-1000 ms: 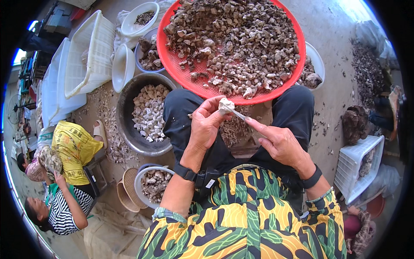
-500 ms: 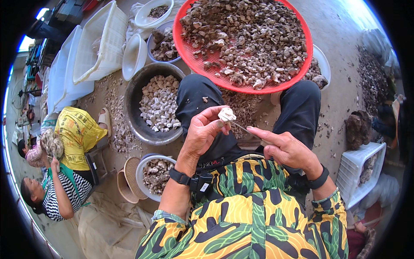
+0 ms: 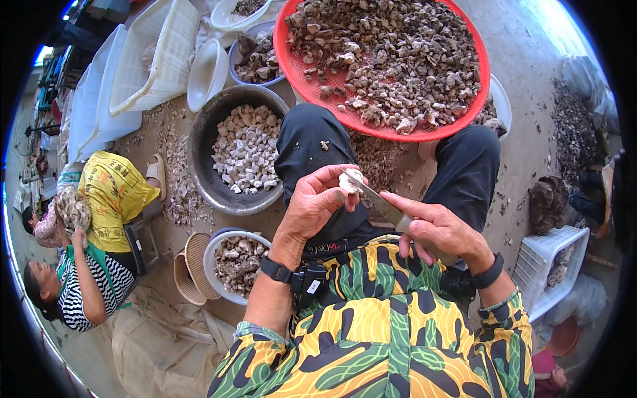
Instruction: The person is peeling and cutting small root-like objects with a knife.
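Concrete floor, seated worker. Red tray (image 3: 458,126) of dark pieces ahead; metal basin (image 3: 199,162) of pale pieces to the left. Left hand (image 3: 315,205) pinches a pale piece (image 3: 348,182) at its fingertips above the lap. Right hand (image 3: 438,229), closed round a knife (image 3: 378,202), sets the blade against the piece.

The left hand (image 3: 317,202) pinches a small pale mushroom piece (image 3: 350,182) over the lap, just below the big red basin (image 3: 458,123) heaped with brown mushrooms. The right hand (image 3: 441,232) holds a knife (image 3: 373,199), its blade touching the piece. Left of the red basin sits a metal bowl (image 3: 202,176) of pale trimmed pieces.
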The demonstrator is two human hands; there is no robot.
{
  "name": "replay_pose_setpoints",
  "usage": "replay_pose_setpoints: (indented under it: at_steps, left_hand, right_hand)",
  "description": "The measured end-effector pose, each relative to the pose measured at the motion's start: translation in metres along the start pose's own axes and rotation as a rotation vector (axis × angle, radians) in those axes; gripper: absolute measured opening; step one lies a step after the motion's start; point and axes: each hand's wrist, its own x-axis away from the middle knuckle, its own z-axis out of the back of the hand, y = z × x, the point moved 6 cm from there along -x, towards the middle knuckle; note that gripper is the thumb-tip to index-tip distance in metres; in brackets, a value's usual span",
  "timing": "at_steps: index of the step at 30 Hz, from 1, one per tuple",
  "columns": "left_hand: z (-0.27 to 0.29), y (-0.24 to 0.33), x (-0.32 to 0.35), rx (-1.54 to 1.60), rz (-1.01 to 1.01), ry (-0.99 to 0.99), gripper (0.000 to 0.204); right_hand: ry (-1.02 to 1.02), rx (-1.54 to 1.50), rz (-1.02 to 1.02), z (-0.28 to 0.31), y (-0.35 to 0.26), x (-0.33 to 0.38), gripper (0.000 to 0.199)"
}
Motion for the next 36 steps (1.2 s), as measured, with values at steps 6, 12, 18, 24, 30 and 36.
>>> replay_pose_setpoints:
  at_steps: [6, 12, 18, 24, 30, 36]
  left_hand:
    - [0.006, -0.003, -0.002, 0.041, -0.001, -0.009, 0.053]
    - [0.007, -0.006, -0.002, 0.028, 0.007, -0.007, 0.053]
    - [0.007, -0.007, -0.005, 0.001, 0.009, 0.001, 0.052]
    - [0.008, -0.008, -0.005, -0.036, 0.033, -0.009, 0.051]
    - [0.008, -0.006, -0.004, -0.108, 0.048, -0.022, 0.049]
    - [0.001, -0.011, -0.012, -0.079, -0.026, 0.065, 0.043]
  right_hand:
    - [-0.005, -0.063, 0.006, 0.004, -0.003, 0.001, 0.059]
    - [-0.033, -0.149, 0.018, 0.005, 0.002, -0.001, 0.059]
    - [-0.102, -0.288, 0.02, 0.005, 0.003, -0.006, 0.06]
    - [-0.144, -0.337, -0.009, 0.005, 0.005, -0.011, 0.062]
    - [-0.119, -0.216, -0.037, 0.001, -0.002, -0.015, 0.06]
    - [0.192, 0.331, 0.171, 0.002, -0.012, -0.012, 0.062]
